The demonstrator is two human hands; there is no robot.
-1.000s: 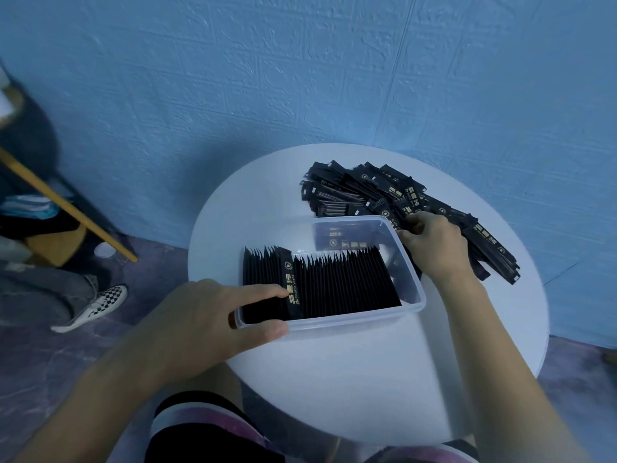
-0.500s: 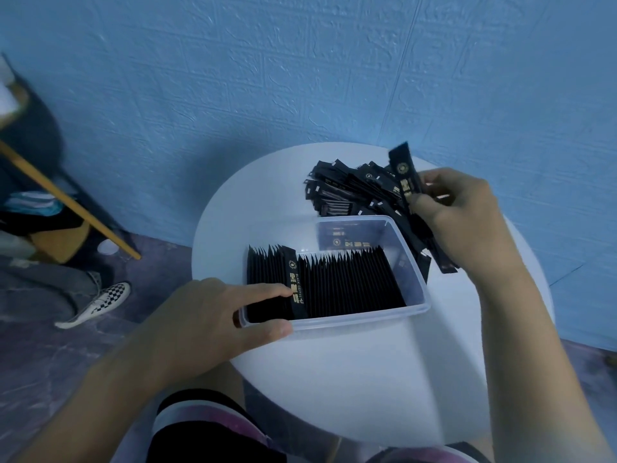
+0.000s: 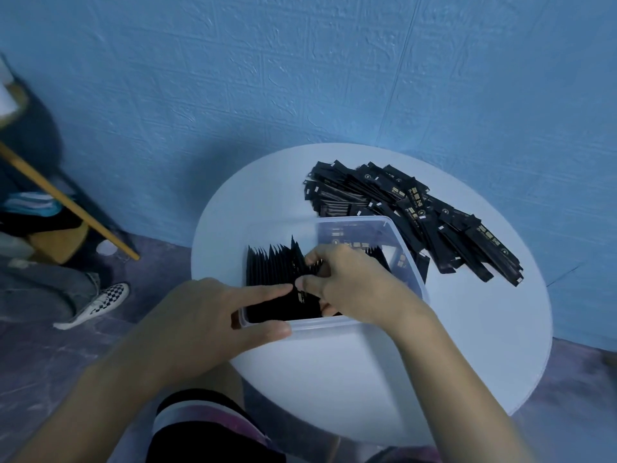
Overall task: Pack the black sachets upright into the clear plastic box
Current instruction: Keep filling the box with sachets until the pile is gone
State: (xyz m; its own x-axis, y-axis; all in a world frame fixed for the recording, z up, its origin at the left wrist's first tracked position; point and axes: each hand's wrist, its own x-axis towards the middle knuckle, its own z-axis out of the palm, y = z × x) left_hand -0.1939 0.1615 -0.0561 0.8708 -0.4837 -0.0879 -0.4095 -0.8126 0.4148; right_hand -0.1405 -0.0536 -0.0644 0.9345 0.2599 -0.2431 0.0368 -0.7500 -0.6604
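Note:
A clear plastic box [image 3: 405, 243] sits on the round white table [image 3: 467, 329], filled with a row of upright black sachets [image 3: 270, 269]. My left hand [image 3: 213, 315] holds the box's near left corner, index finger stretched over the sachet tops, thumb against the front wall. My right hand [image 3: 350, 282] is inside the box with curled fingers, pinching black sachets among the row. A loose pile of black sachets [image 3: 417, 215] with gold print lies on the table behind and right of the box.
A blue textured wall [image 3: 300, 78] stands close behind the table. On the left is a wooden-legged piece of furniture [image 3: 66, 202] and another person's checkered shoe [image 3: 100, 302]. My knees show below the table's near edge.
My right hand lifted sachets from the loose pile, carried them left and down, and now sits inside the box. My left hand stayed on the box corner.

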